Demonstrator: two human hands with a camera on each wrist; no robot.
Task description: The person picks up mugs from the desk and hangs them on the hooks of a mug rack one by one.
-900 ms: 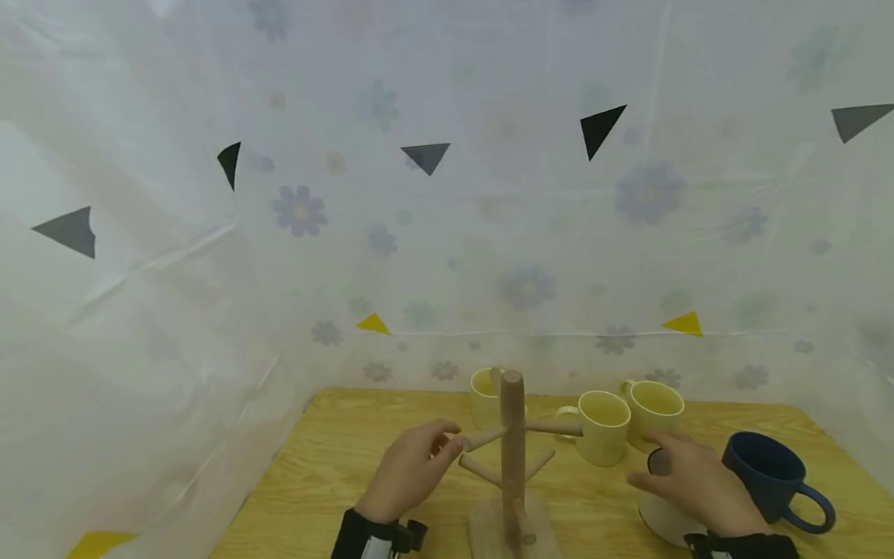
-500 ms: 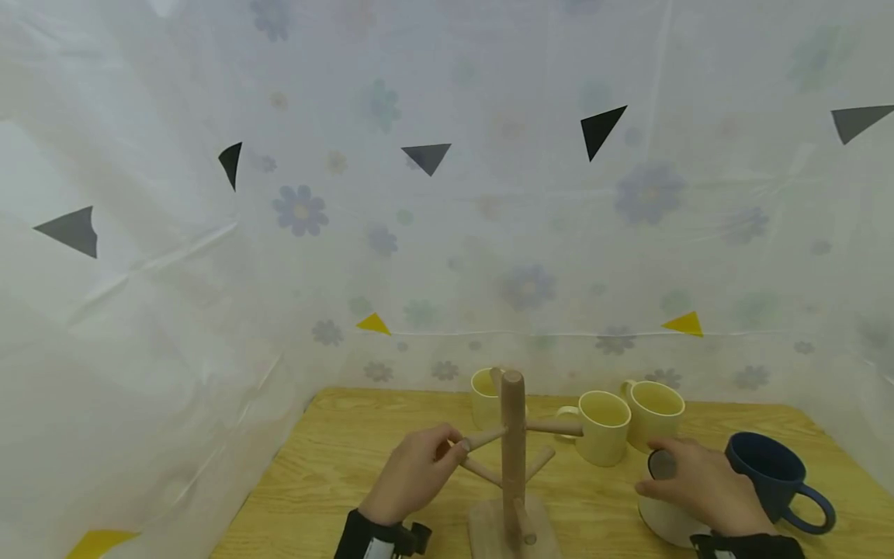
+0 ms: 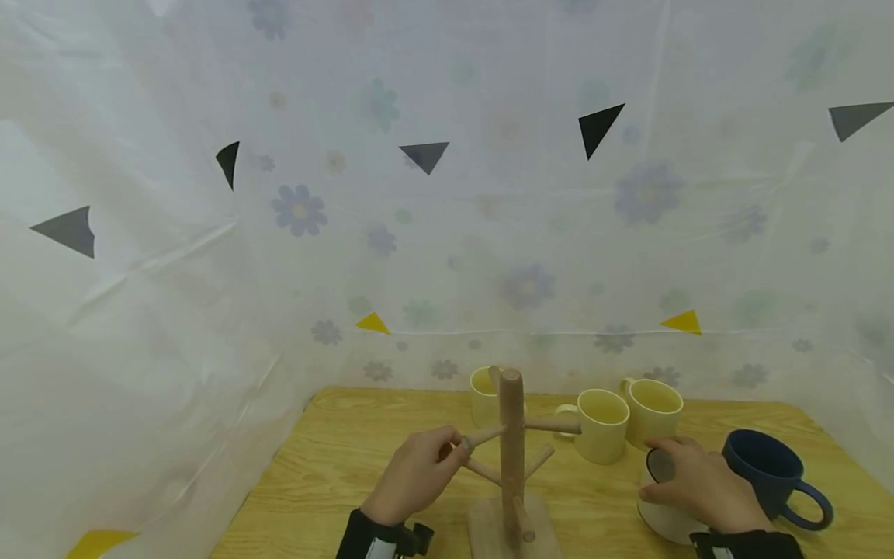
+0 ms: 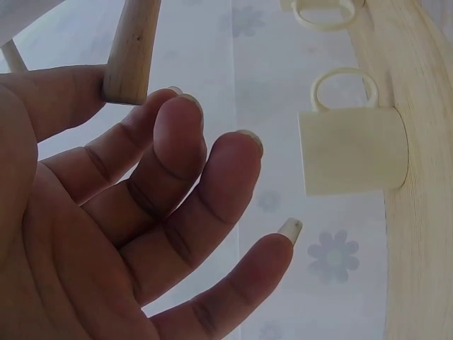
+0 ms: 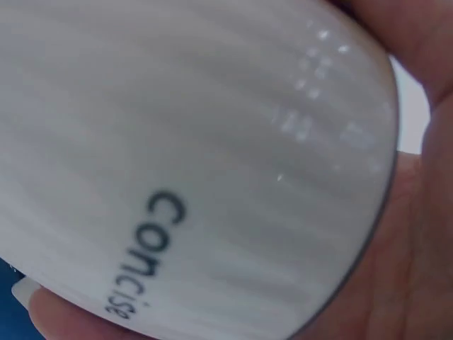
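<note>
The white mug (image 3: pixel 663 508) sits near the front right corner of the tabletop (image 3: pixel 335 466), and my right hand (image 3: pixel 701 489) now wraps over it: fingers curled round its rim and side, where 0.9 s ago they were spread flat and only reaching over it. In the right wrist view the glazed wall with the printed word "concise" (image 5: pixel 141 248) fills the frame, pressed against the palm, so I judge the grip is closed and the mug ready to come off the table.

My left hand (image 3: pixel 412 477) has slid in too: thumb and forefinger now meet on the tip of the left peg (image 3: pixel 482 436) of the wooden mug tree (image 3: pixel 512 458), the other fingers (image 4: pixel 212 198) loosely fanned. That reads as steadying the stand.

Just right of the white mug stands the dark blue mug (image 3: pixel 768 473). Behind, towards the far edge, three cream mugs (image 3: pixel 604 427) stand upright.
</note>
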